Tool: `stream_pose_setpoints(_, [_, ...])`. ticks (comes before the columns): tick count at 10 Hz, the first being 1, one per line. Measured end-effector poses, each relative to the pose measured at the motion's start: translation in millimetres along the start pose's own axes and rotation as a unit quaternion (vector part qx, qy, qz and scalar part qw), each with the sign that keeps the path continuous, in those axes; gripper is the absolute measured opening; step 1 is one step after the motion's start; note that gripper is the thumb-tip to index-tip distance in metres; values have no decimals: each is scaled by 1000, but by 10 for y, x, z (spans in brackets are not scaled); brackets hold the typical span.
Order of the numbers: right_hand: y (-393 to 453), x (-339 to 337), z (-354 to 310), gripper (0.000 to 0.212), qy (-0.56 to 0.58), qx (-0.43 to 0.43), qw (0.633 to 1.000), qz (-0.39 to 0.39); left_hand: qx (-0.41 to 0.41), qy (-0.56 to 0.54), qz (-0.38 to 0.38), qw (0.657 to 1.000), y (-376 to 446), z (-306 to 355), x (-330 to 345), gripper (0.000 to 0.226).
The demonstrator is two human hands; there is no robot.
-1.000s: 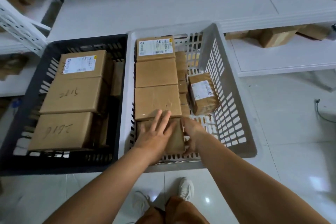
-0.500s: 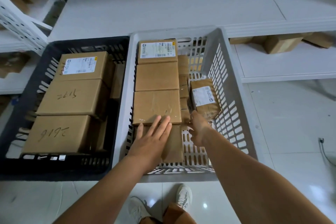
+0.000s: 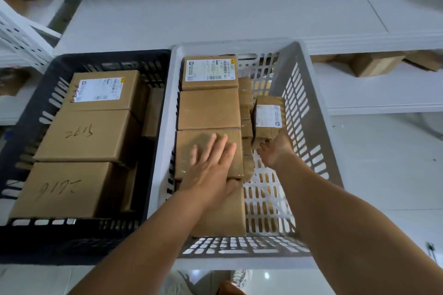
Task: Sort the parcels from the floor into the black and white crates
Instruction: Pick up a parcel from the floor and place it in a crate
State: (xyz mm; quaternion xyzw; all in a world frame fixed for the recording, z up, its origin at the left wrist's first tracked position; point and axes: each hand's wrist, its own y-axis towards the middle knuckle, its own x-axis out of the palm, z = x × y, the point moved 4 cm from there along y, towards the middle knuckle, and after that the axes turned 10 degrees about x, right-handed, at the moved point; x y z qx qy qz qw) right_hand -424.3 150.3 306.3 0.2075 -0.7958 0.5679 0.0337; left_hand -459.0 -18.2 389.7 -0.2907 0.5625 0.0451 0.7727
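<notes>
A white crate (image 3: 311,112) holds a row of brown parcels along its left side. My left hand (image 3: 211,165) lies flat, fingers spread, on the third parcel (image 3: 191,148) of that row, with the nearest parcel (image 3: 225,213) just under the wrist. My right hand (image 3: 275,151) grips the near end of a small labelled parcel (image 3: 269,117) standing by the crate's right wall. The black crate (image 3: 26,112) on the left holds three large boxes (image 3: 91,136).
White shelving (image 3: 215,14) runs behind the crates, with loose boxes (image 3: 376,64) on a lower shelf at the right. A white rack (image 3: 16,33) stands at the far left. The white tiled floor (image 3: 383,175) lies to the right. My shoes (image 3: 239,278) show below the crates.
My left hand slid forward from the nearest parcel onto the third one. My right hand moved away from that parcel to the small labelled one and closed on its near end.
</notes>
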Motion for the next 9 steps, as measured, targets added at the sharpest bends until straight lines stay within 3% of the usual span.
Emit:
stream_pose_setpoints(3, [305, 301, -348, 43, 7, -46, 998, -40, 4, -24, -21, 999, 207, -182, -13, 92])
stream_pose_setpoints(5, [318, 257, -358, 49, 9, -18, 999, -30, 7, -28, -20, 999, 209, -188, -5, 94])
stream_pose_setpoints(7, [29, 238, -180, 60, -7, 0, 1000, -24, -3, -56, -13, 998, 160, -196, -72, 95])
stream_pose_setpoints(9, [-428, 189, -39, 44, -31, -35, 998, -35, -26, -80, 22, 996, -14, -174, -230, 81])
